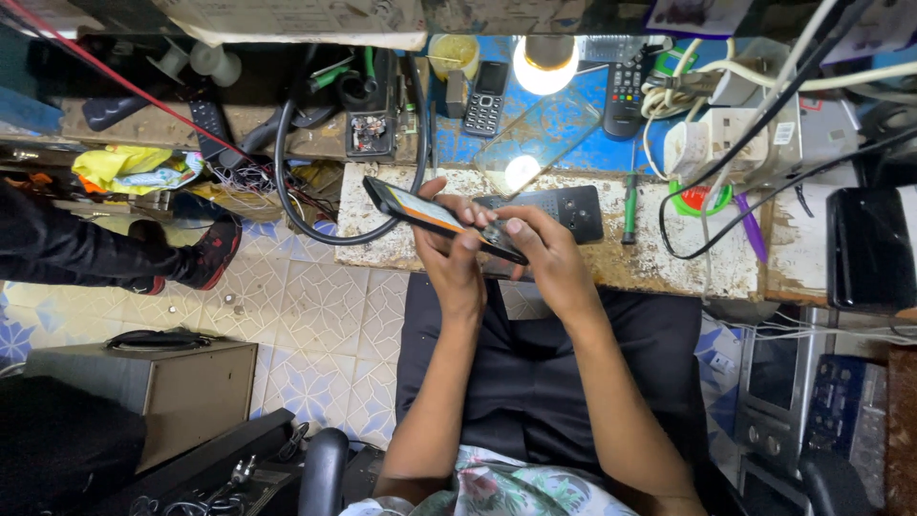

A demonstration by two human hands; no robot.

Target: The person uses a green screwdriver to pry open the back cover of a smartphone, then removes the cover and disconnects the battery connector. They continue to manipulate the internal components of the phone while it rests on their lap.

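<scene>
Head view: both hands raised over the lap at the counter [592, 263] edge, left hand [451, 250] and right hand [546, 250] clamped on a slim dark phone [435, 216], tilted, orange-lit screen up; a flat black remote [573, 208] lies just behind on the worn, crumbly counter; tiled floor [315, 325] open to the left

Both hands [497, 250] raised, fingers [516, 227] curled
</scene>
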